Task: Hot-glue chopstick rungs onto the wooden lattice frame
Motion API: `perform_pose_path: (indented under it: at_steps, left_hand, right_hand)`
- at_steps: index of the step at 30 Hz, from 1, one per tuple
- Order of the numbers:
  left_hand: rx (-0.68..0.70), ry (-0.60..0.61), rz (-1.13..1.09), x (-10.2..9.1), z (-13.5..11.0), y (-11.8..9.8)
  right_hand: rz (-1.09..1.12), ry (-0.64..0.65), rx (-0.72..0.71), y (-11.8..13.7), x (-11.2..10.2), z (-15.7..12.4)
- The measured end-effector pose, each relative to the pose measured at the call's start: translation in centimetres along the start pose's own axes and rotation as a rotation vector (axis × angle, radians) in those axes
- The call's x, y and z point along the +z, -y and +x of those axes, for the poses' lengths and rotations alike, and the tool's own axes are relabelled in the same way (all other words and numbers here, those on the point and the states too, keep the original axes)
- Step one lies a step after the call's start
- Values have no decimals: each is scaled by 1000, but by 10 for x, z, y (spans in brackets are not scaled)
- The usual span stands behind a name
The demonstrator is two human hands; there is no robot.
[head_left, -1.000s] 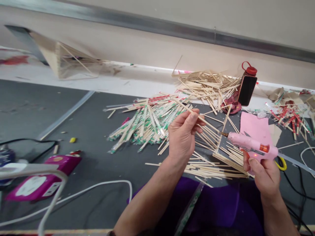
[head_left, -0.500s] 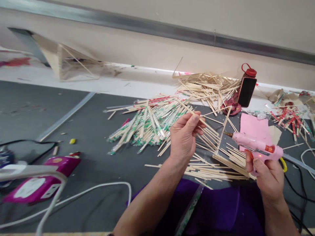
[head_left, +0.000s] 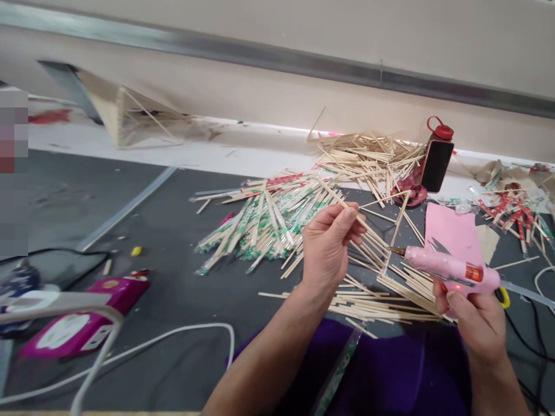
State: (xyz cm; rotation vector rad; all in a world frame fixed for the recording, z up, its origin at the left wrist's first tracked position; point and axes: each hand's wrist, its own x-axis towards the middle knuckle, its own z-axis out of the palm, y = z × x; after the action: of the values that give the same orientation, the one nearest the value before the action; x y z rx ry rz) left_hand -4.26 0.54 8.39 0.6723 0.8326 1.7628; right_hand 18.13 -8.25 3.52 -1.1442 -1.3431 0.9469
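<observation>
My left hand (head_left: 332,245) pinches a thin wooden chopstick (head_left: 372,231) that slants down to the right. In my right hand (head_left: 474,318) is a pink hot glue gun (head_left: 451,267) with a small orange light showing. Its metal nozzle (head_left: 396,251) points left, at or very near the lower end of the held chopstick; I cannot tell whether they touch. Just beyond, a few chopsticks joined at angles (head_left: 398,222) stand up as part of a frame. Loose bare chopsticks (head_left: 377,309) lie below my hands. Wrapped chopsticks with green print (head_left: 277,222) are heaped to the left.
A pile of bare sticks (head_left: 373,153) lies at the back, beside a red-capped bottle (head_left: 443,132) with a phone (head_left: 437,164) against it. A pink cloth (head_left: 451,225) lies behind the glue gun. At left are a magenta power strip (head_left: 87,315) and a white cable (head_left: 173,332).
The glue gun's nozzle has moved slightly left and down, to the held chopstick's lower end. My left hand keeps its pinch. The whole view has shifted a little.
</observation>
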Motion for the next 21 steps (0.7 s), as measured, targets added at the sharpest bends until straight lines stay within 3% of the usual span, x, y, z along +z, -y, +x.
perform_pose_path:
  at_steps: [9, 21]
  left_hand:
    - [-14, 7, -10, 0, 1, 0]
    - [-9, 11, 24, 1, 0, -1]
  right_hand:
    - [118, 37, 20, 1, -2, 2]
    - [86, 22, 66, 2, -2, 2]
